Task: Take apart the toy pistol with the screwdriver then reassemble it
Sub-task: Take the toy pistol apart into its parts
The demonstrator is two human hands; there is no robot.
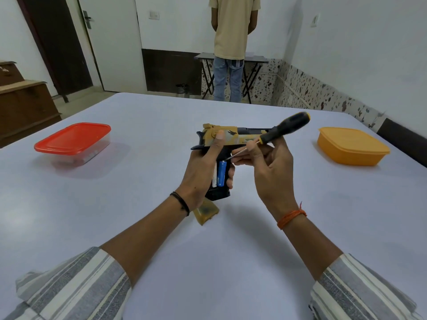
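Observation:
My left hand grips the handle of a tan and black toy pistol, held above the table with its barrel pointing right. The grip side is uncovered, showing a blue battery next to a white one. My right hand holds a screwdriver with a black and yellow handle, its thin metal tip touching the top of the blue battery. A tan grip cover lies on the table just below my left wrist.
A clear box with a red lid sits on the white table at the left, an orange lidded box at the right. Beyond the table a person stands facing away at a small folding table.

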